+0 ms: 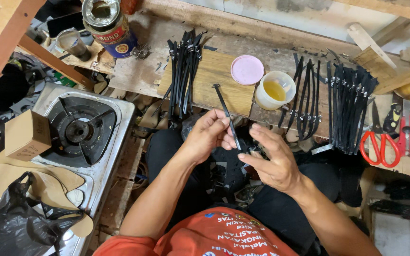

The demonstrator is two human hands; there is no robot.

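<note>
I see one black strap (227, 115) held above my lap, tilted, its upper end toward the wooden board (224, 83). My left hand (208, 134) pinches the strap near its middle between thumb and fingers. My right hand (271, 161) meets the strap's lower end; its fingers are loosely spread and partly extended, and I cannot tell whether they grip it. On the bench I count three groups of black straps: one bundle (184, 66) on the board's left edge, one loose set (305, 97) right of the cup, and one dense bundle (352, 106) further right; single straps cannot be counted. One plastic cup of yellow liquid (274, 90) stands just beside one pink lid (247, 69). One pair of red scissors (380, 144) lies at far right. One gas burner (79, 130) sits to the left, and one can (110, 26) stands above it.
</note>
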